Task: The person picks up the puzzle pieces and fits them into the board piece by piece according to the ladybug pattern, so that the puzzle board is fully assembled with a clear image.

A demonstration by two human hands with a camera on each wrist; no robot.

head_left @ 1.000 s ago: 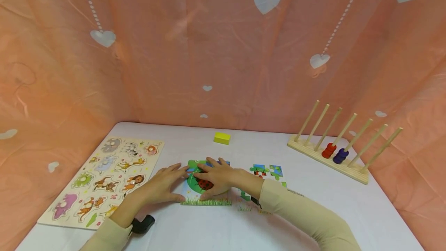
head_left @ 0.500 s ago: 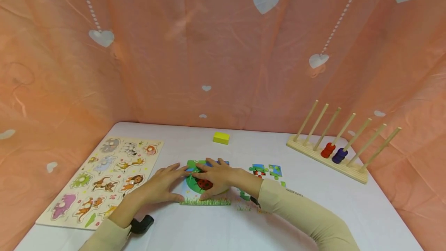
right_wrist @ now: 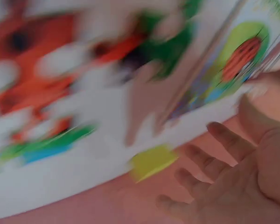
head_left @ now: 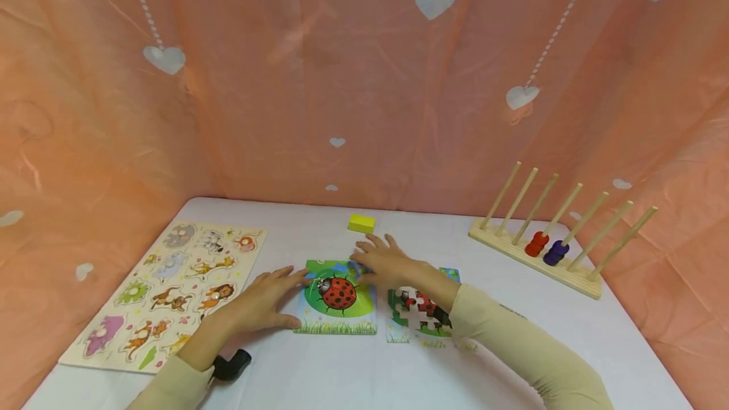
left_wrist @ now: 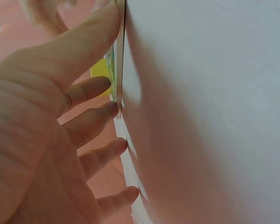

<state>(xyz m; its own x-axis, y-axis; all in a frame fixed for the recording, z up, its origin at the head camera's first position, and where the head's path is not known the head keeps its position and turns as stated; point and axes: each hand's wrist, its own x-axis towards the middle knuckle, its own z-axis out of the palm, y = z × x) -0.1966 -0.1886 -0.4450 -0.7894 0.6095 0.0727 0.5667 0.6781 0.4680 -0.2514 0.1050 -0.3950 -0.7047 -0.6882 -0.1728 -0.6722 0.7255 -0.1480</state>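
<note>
- Head view: the ladybug board is laid flat mid-counter, well inside the left and right edges.
- Its left edge is touched by the left hand, fingers apart.
- The right hand is raised by its far-right corner, fingers apart, nothing held.
- Light steadying is advised; the puzzle pieces shouldn't be brushed.

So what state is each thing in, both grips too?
Ladybug picture: flat, partly covered
Puzzle pieces: gaps between them, partly hidden
Peg stand: upright, five pegs bare
Red beads: stacked on one peg
Purple beads: stacked on the next peg
Yellow block: lying flat
Animal board: flat, partly hidden
Left grip: open, at the picture's left edge
Right grip: open, empty, over the picture's far right corner
</note>
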